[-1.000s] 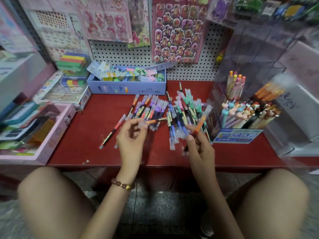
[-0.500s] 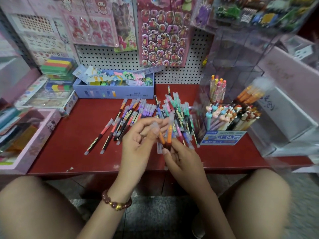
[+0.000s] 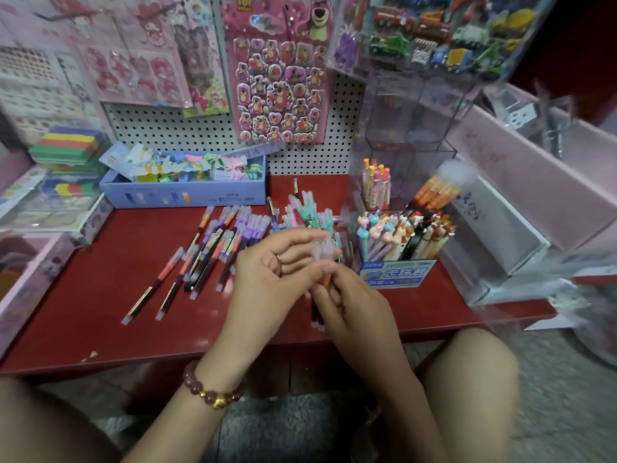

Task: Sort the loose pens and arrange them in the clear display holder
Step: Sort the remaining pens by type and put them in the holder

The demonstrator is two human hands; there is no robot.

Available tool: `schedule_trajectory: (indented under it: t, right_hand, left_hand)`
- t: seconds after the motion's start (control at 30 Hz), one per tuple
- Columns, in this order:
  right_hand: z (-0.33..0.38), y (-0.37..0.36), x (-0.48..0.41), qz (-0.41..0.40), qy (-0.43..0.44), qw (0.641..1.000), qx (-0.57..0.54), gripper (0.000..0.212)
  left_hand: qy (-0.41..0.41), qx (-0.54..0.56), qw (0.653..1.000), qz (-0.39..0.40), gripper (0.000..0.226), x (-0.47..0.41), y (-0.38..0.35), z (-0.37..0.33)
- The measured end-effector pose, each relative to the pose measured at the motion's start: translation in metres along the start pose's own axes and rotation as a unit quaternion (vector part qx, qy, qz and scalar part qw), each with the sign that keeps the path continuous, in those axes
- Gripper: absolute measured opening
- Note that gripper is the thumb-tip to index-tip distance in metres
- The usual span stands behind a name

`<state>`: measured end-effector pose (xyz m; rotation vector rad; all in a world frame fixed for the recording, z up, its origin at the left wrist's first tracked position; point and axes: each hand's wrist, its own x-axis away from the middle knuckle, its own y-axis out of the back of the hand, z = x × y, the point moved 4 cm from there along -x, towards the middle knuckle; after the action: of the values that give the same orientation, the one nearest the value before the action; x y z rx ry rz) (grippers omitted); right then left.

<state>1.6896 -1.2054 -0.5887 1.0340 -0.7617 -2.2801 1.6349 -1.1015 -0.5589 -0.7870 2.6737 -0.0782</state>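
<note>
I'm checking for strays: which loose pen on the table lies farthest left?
The red-and-black pen lying outermost, diagonal; its near twin lies just right of it.

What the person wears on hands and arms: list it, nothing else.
Left wrist: a bracelet of round reddish-brown beads with a gold charm. Left hand: a thin ring on one finger. Right hand: no ring or band shows. No sleeves on the left forearm or right forearm.

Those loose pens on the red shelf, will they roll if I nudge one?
Probably: the loose pens look slim and round-barrelled on a flat red shelf. Likely stiff and light; each lies straight. Crowded neighbours may stop a roll.
</note>
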Motion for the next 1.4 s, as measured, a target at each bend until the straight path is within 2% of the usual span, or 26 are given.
schedule_trajectory:
  t: [0.1, 0.17, 0.27, 0.33, 0.37, 0.53, 0.63, 0.7, 0.77, 0.87, 1.13, 1.4]
  right_hand:
    - [-0.01, 0.022, -0.008, -0.045, 0.014, 0.998, 0.032, 0.028]
    - [-0.022, 0.048, -0.017, -0.136, -0.018, 0.99, 0.01, 0.027]
    - [-0.043, 0.093, -0.031, -0.319, -0.061, 0.942, -0.08, 0.017]
    - [-0.056, 0.115, -0.044, -0.387, -0.077, 0.909, -0.129, 0.015]
    - [-0.063, 0.122, -0.051, -0.396, -0.078, 0.905, -0.138, 0.017]
    - [-0.1, 0.122, -0.082, -0.285, -0.083, 0.952, -0.07, 0.013]
    - [-0.112, 0.118, -0.086, -0.24, -0.102, 0.965, 0.006, 0.022]
    - [-0.115, 0.116, -0.084, -0.23, -0.125, 0.965, 0.033, 0.023]
    - [-0.115, 0.117, -0.081, -0.241, -0.121, 0.963, 0.0, 0.02]
    - [-0.111, 0.119, -0.08, -0.244, -0.125, 0.961, -0.022, 0.026]
    - [-0.105, 0.115, -0.088, -0.185, -0.062, 0.962, 0.192, 0.033]
    - [-0.105, 0.113, -0.081, -0.183, -0.07, 0.955, 0.223, 0.05]
  left_hand:
    - [-0.045, -0.021, 0.999, 0.019, 0.033, -0.008, -0.017, -0.008]
    - [-0.063, -0.037, 0.997, 0.029, 0.03, -0.016, -0.024, -0.004]
    - [-0.09, -0.13, 0.986, 0.056, 0.017, -0.03, -0.032, 0.016]
    - [-0.109, -0.179, 0.975, 0.071, 0.018, -0.038, -0.039, 0.032]
    - [-0.114, -0.197, 0.971, 0.075, 0.022, -0.04, -0.044, 0.038]
    - [-0.132, -0.255, 0.954, 0.084, 0.025, -0.039, -0.064, 0.046]
    - [-0.131, -0.25, 0.956, 0.08, 0.025, -0.038, -0.066, 0.049]
    - [-0.126, -0.244, 0.959, 0.072, 0.025, -0.039, -0.066, 0.049]
    - [-0.119, -0.24, 0.961, 0.064, 0.024, -0.039, -0.066, 0.048]
    - [-0.115, -0.234, 0.964, 0.058, 0.025, -0.04, -0.067, 0.048]
    - [-0.108, -0.199, 0.973, 0.046, 0.032, -0.041, -0.066, 0.051]
    - [-0.095, -0.188, 0.977, 0.026, 0.028, -0.039, -0.061, 0.05]
